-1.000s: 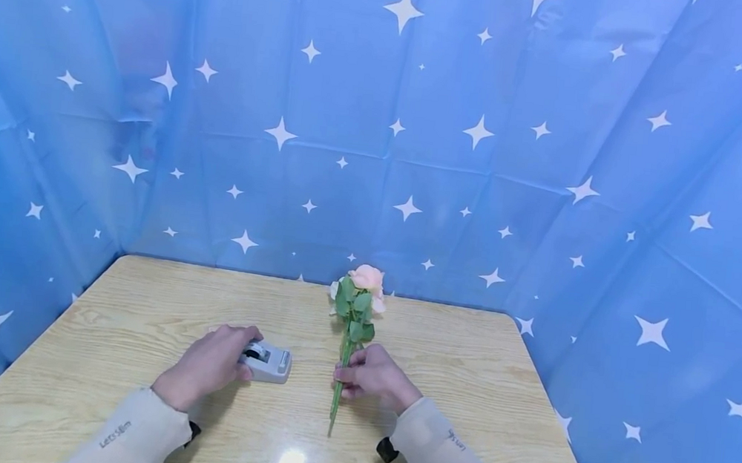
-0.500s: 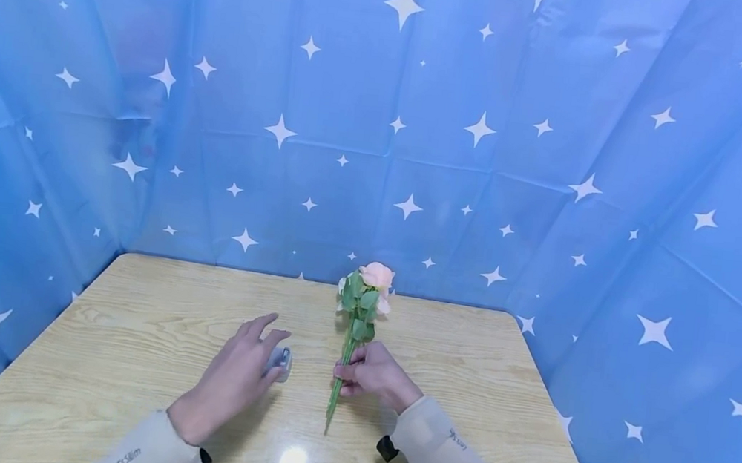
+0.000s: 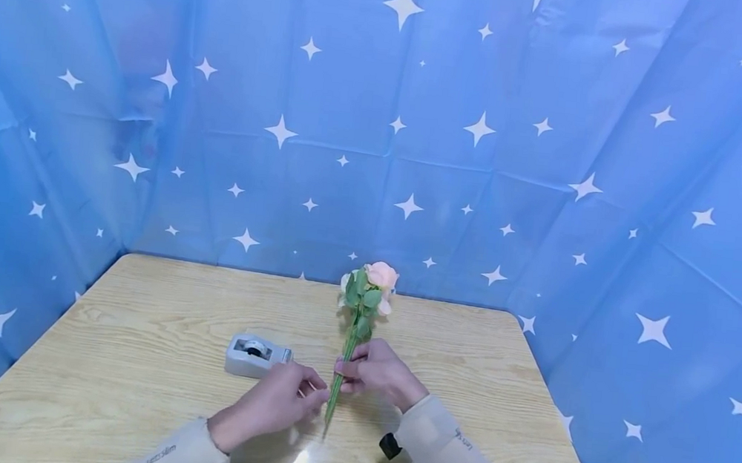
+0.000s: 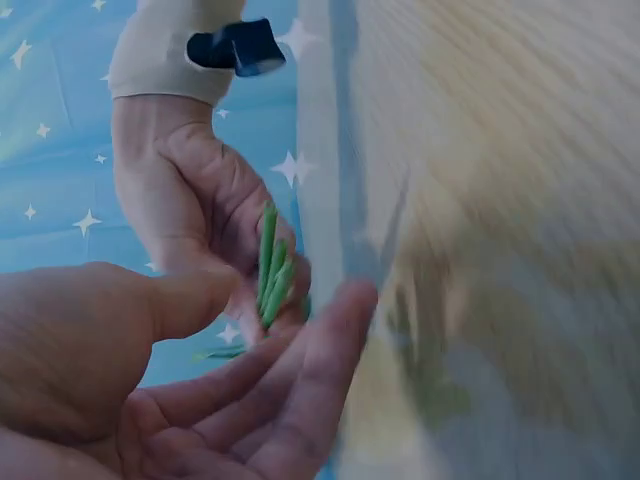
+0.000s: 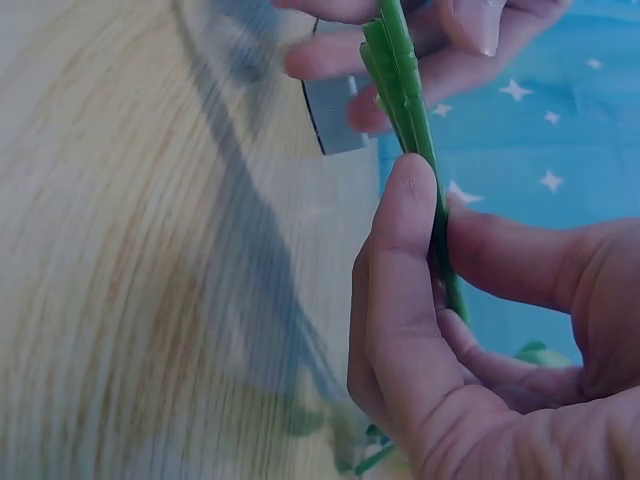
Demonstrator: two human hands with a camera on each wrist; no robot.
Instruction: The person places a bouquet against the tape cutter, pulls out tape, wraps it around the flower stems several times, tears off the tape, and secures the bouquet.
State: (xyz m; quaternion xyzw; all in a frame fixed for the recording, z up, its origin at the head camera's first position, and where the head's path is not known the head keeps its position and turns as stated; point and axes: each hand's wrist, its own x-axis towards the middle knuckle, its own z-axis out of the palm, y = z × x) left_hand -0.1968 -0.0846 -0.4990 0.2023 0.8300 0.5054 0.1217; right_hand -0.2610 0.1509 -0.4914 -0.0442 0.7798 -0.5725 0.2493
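Left fingers point(image 4: 325, 375) now off dispenser point(image 3: 249, 366), beside stems point(image 3: 333, 398)

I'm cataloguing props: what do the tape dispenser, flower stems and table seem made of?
The tape dispenser looks like satin plastic: smooth grey casing. The flower stems are probably plastic, evenly green with soft sheen. The table could be wood or printed laminate: visible grain, glossy glare.

One flower bunch point(image 3: 371, 299) shows at least three stems point(image 4: 275, 280). Left of it sits one tape dispenser point(image 3: 251, 365); at it, left grip point(image 3: 277, 400) and right grip point(image 3: 380, 374) make two; beneath it, one tabletop point(image 3: 153, 330); before it, two sleeves point(image 3: 457, 452).
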